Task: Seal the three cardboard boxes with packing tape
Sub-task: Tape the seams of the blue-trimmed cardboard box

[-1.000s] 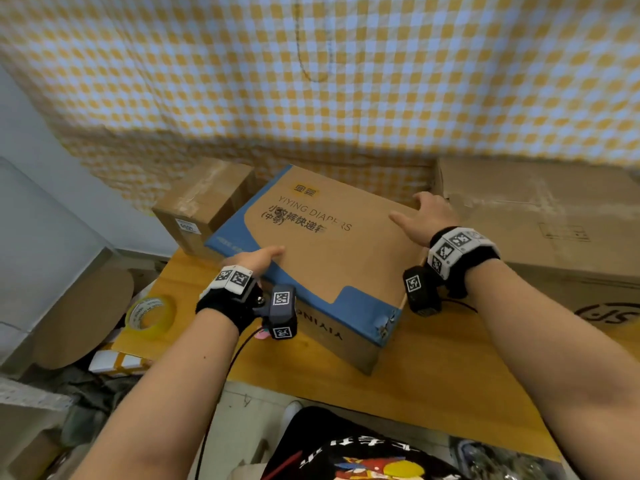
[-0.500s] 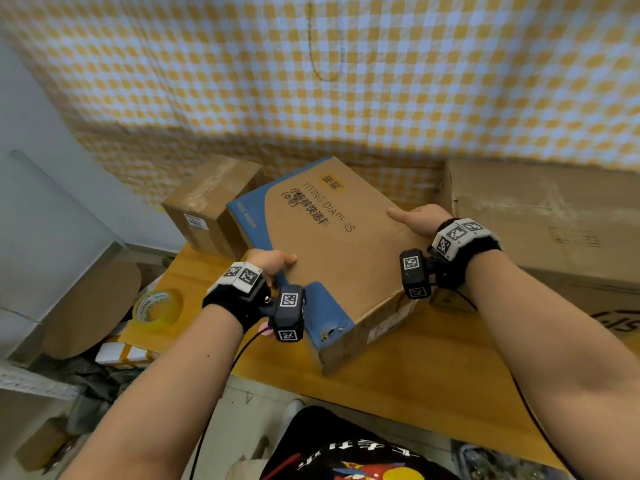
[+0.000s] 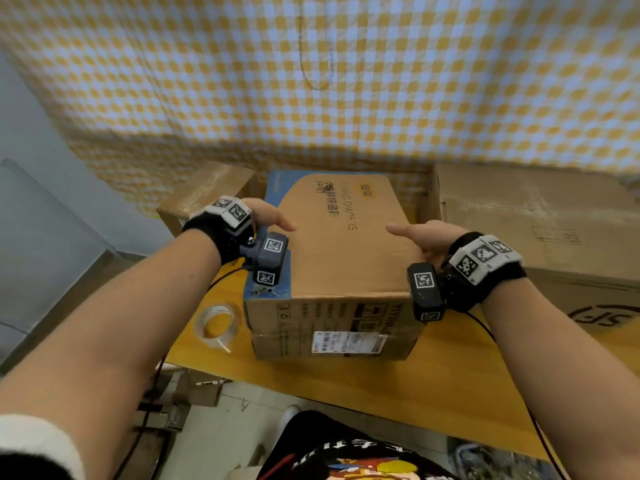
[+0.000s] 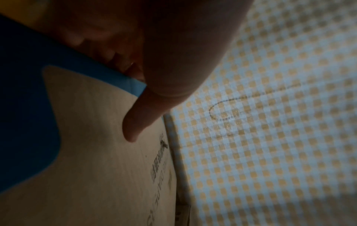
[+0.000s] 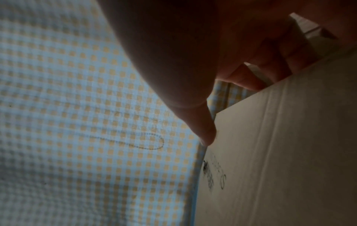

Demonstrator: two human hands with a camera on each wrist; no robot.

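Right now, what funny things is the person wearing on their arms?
Both forearms are bare. Each wrist has a black wristband topped by a white block printed with black square code markers: left hand, right hand. A small dark camera box with the same markers hangs under each wrist, and a thin black cable trails from each. A white cuff with a black edge shows at the left upper arm.

From the head view, the fingers of the left hand [image 3: 265, 216] and right hand [image 3: 420, 237] drop behind the sides of the diaper box [image 3: 332, 244], out of sight. The small box [image 3: 204, 192] is half hidden by the left wrist. The large box [image 3: 540, 230] runs off the right edge. Print on the white label [image 3: 348, 342] is too blurred to read.
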